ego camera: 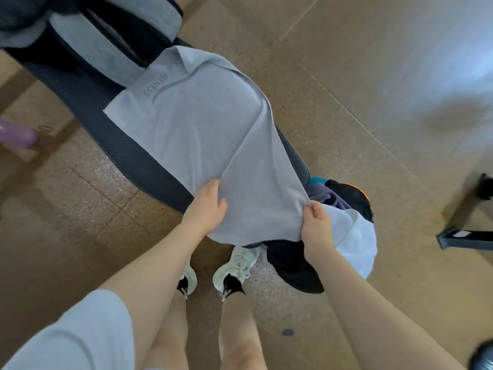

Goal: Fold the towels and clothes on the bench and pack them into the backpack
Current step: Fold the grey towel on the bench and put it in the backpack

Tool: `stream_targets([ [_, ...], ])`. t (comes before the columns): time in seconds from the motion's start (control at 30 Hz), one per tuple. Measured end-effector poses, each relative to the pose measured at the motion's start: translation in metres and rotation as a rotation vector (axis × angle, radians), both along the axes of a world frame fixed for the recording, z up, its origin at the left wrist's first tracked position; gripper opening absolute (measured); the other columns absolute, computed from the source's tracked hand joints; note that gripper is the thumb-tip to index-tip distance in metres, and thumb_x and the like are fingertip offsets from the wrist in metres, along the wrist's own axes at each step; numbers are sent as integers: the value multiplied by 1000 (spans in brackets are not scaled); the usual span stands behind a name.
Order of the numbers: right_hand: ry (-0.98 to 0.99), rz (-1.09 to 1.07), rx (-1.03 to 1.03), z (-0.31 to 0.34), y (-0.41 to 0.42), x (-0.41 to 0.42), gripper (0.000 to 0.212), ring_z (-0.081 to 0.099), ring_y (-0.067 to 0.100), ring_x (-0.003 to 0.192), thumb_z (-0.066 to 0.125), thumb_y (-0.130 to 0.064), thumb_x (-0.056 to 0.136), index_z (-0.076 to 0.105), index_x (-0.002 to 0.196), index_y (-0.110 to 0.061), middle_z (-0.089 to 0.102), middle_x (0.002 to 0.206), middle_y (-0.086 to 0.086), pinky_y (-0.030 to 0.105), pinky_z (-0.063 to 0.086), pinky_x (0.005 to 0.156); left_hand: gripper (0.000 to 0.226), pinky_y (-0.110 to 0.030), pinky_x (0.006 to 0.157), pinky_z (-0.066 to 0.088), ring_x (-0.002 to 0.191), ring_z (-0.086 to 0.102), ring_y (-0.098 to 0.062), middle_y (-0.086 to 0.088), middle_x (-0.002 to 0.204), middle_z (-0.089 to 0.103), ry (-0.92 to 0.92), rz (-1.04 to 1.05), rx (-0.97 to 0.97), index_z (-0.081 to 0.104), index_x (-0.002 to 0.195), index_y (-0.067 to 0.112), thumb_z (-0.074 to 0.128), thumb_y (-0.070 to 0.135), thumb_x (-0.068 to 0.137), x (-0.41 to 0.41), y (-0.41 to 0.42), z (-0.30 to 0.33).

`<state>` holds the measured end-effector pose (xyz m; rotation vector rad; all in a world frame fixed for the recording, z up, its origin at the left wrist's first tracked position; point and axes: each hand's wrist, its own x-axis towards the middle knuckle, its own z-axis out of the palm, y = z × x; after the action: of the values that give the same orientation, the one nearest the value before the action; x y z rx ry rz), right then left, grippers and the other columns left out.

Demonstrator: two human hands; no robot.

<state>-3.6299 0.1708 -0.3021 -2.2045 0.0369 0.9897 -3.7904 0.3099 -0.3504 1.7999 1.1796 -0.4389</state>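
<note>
A light grey towel with dark lettering lies spread along the dark padded bench. My left hand grips its near left corner. My right hand pinches the near right corner, and the near edge is lifted off the bench. Beside my right hand lies a heap of clothes: a white garment, a black one and a purple one. A grey and black backpack sits at the bench's far end.
A purple bottle is on the floor at the left. A black metal frame foot stands on the tiled floor at the right. My feet in white shoes are close to the bench's near end.
</note>
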Motion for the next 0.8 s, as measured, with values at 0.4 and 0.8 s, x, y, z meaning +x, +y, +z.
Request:
stream_targets([
  [0.4, -253, 556, -400, -7, -5, 61, 39, 43, 31, 121, 45, -19, 93, 47, 132, -14, 48, 132, 10, 40, 35, 100, 51, -42, 115, 19, 143, -9, -27, -6, 156, -17, 227, -346, 41, 24, 145, 31, 37, 41, 97, -2, -6, 8],
  [0.8, -183, 896, 9, 24, 187, 2, 35, 51, 18, 111, 46, -20, 97, 47, 131, -14, 43, 137, 3, 15, 31, 73, 48, -41, 106, 34, 137, 22, -28, -10, 153, 14, 220, 48, 120, 29, 142, 11, 41, 22, 97, -47, 123, 42],
])
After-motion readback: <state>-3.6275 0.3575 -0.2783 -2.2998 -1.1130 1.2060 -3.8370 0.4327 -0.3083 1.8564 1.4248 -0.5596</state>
